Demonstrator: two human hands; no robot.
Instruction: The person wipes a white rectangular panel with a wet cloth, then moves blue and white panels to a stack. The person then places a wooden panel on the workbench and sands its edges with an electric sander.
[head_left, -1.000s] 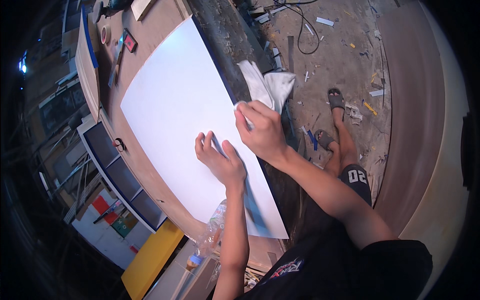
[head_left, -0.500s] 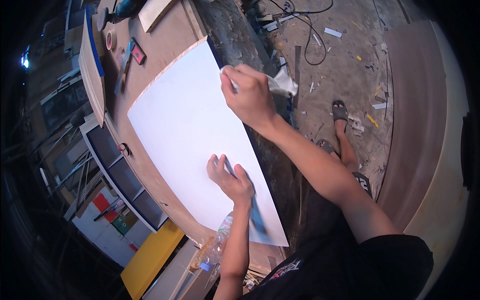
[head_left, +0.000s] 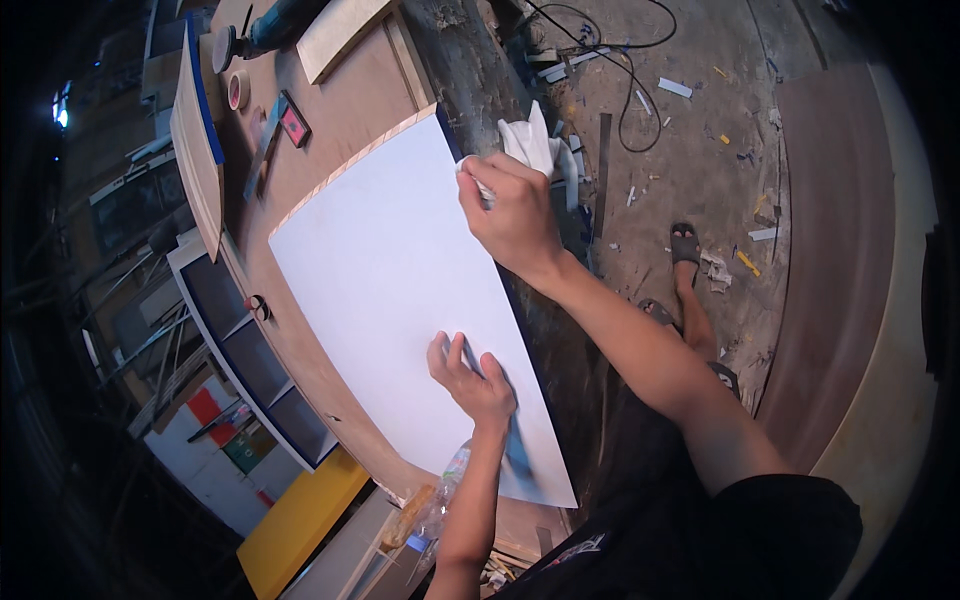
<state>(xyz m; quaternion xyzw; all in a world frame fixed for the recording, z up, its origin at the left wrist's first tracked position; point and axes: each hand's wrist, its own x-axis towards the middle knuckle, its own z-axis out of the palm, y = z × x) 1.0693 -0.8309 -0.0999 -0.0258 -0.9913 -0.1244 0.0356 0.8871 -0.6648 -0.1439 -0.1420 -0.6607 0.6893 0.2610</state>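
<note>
A large white panel [head_left: 370,240] with a dark edge strip lies on the brown wooden worktop [head_left: 330,120]. My left hand [head_left: 475,383] rests on the panel near its closer end, fingers spread. At the panel's right edge, toward the far corner, my right hand [head_left: 515,210] is closed round a white cloth [head_left: 530,140]. The cloth's loose end sticks out beyond the knuckles. Its bunched part shows between thumb and fingers, against the dark edge. A clear plastic bottle [head_left: 432,512] lies beside my left forearm, partly hidden by it.
Along the far part of the worktop are a teal power tool [head_left: 265,30], a tape roll [head_left: 238,90], a handsaw [head_left: 262,150], a pink-and-black block [head_left: 293,122] and a wooden board [head_left: 345,40]. Offcuts and a black cable [head_left: 630,95] litter the floor at right. A yellow panel [head_left: 300,525] stands lower left.
My right hand has shifted slightly along the panel's right edge toward me, and the cloth's loose end has flipped upward. The whole view has moved a little. My left hand stays on the panel.
</note>
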